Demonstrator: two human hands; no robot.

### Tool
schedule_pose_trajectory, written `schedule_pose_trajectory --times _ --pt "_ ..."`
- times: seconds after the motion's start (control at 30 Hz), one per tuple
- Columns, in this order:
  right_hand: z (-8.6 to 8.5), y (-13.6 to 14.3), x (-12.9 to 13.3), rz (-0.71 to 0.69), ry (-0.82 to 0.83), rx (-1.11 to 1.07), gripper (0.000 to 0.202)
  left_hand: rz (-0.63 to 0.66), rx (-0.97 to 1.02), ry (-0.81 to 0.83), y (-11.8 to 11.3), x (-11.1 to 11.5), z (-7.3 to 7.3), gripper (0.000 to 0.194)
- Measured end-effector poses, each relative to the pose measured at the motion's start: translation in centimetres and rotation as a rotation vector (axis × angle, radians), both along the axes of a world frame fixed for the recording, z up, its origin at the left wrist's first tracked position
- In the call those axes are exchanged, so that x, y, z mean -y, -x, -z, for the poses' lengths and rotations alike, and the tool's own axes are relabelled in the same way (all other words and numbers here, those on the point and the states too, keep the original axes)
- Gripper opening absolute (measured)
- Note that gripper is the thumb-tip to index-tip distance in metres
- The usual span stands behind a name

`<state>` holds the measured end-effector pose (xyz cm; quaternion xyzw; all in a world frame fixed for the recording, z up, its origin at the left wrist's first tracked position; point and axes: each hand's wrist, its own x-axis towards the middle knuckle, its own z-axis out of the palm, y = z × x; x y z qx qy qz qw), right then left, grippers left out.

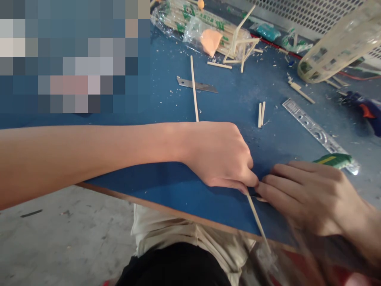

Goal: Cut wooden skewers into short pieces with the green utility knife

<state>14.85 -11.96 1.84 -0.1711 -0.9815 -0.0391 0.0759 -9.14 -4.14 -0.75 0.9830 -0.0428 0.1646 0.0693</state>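
My left hand (220, 153) reaches in from the left, its fingers closed in a pinch on a thin wooden stick (256, 216) that slants down past the table edge. My right hand (312, 198) comes from the right with its fingers curled, their tips touching the left fingertips. A small dark edge shows under them; what they hold is hidden. Behind the right hand lies a green knife handle (335, 159) by a clear ruler (318, 133). Another stick (194, 87) lies across a bare blade (205, 86), its near end hidden by my left hand.
Two short sticks (261, 114) lie mid-table. At the back are a bag of sticks (175, 20), a glued stick frame (238, 45), an orange piece (211, 41) and a clear plastic container (330, 47). A dark blue tool (367, 113) lies right. The wooden table edge (166, 212) is near me.
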Motion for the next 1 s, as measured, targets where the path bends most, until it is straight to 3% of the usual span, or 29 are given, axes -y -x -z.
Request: schedule_pose_trajectory --times 0.23,0.63,1.0 --pt "-0.15 0.35 0.41 0.020 0.044 0.034 0.022 0.006 -0.125 0.036 -0.27 0.01 -0.34 0.027" --pt "0.26 -0.03 -0.49 -0.009 0.013 -0.058 0.022 -0.015 -0.124 0.041 -0.18 0.07 -0.34 0.030" --pt "0.10 -0.32 -0.41 -0.018 0.088 -0.011 0.015 0.002 -0.095 0.017 -0.09 -0.03 -0.11 0.032"
